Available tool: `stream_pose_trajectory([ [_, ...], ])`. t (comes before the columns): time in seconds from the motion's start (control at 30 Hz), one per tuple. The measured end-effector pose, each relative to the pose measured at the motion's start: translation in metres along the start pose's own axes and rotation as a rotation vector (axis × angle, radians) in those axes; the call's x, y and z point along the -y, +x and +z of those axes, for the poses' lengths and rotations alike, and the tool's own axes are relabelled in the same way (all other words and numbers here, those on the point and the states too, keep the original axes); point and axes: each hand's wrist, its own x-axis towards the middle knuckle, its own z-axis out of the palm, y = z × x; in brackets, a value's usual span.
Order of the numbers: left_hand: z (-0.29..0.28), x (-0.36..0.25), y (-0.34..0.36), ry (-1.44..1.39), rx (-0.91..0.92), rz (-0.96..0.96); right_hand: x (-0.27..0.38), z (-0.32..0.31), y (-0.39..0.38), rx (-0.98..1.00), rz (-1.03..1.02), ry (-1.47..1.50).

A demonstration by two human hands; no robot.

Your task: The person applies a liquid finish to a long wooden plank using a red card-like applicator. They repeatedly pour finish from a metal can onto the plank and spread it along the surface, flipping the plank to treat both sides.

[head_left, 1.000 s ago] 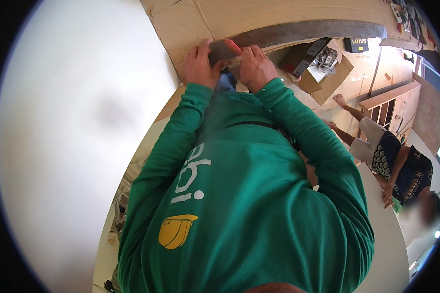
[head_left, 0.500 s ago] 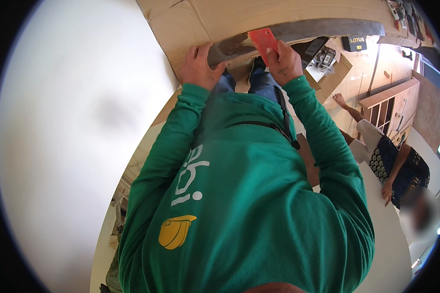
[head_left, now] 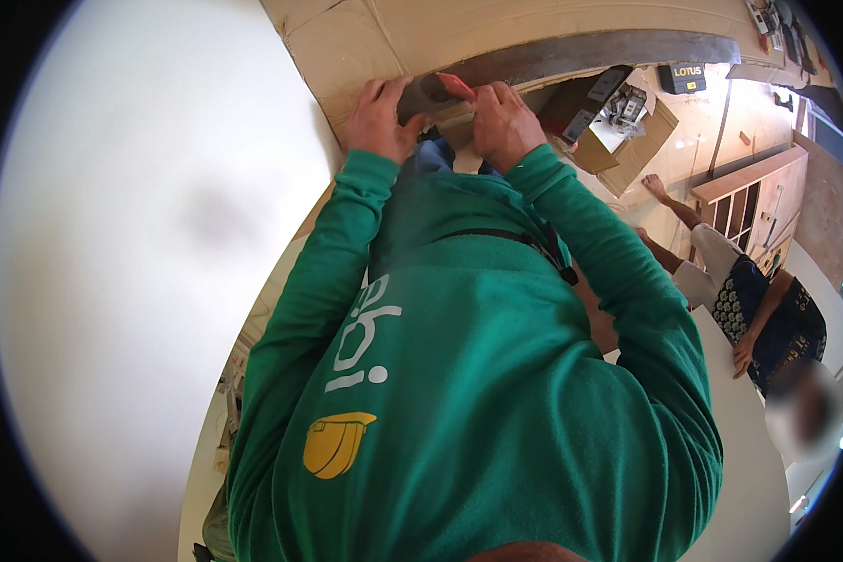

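Note:
A long, narrow grey-brown board [head_left: 609, 51] lies across the top of the view, with a darker smeared patch towards its left end. At that end my left hand [head_left: 379, 122] grips the board, fingers over the far side and thumb along the near side. My right hand [head_left: 508, 126] is closed on a red plastic scraper [head_left: 455, 86], whose blade tilts against the dark patch. Only a small gap separates the scraper from my left thumb. Part of the scraper is hidden by my right fingers.
Brown cardboard [head_left: 525, 19] spreads beyond the board. An open cardboard box [head_left: 651, 140] with small packages stands to the right, near a black case [head_left: 681, 79]. Another person [head_left: 768, 314] is at the far right beside a wooden cabinet [head_left: 747, 192]. A white wall [head_left: 150, 281] fills the left.
My right hand has moved left along the board with the scraper, coming close to my left hand. The scraper now appears more foreshortened. My left hand has stayed almost in place.

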Motion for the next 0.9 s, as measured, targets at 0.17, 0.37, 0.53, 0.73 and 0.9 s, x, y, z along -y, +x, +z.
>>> stream_pose_trajectory([
  [0.17, -0.007, 0.006, -0.004, -0.070, 0.051, -0.015, 0.001, -0.002, 0.003, 0.095, 0.008, 0.093],
  [0.37, 0.000, 0.013, 0.001, -0.039, 0.052, 0.011, -0.041, -0.055, 0.021, 0.523, 0.430, 0.697],
  [0.53, 0.018, -0.002, 0.018, 0.102, 0.028, 0.051, -0.113, -0.111, 0.001, 0.539, 0.568, 1.632],
  [0.73, 0.073, 0.016, 0.060, 0.070, 0.068, 0.044, -0.193, -0.120, -0.026, 0.319, 0.583, 1.759],
  [0.9, 0.129, 0.033, 0.086, 0.019, 0.160, 0.000, -0.252, -0.098, -0.040, 0.137, 0.592, 1.871],
])
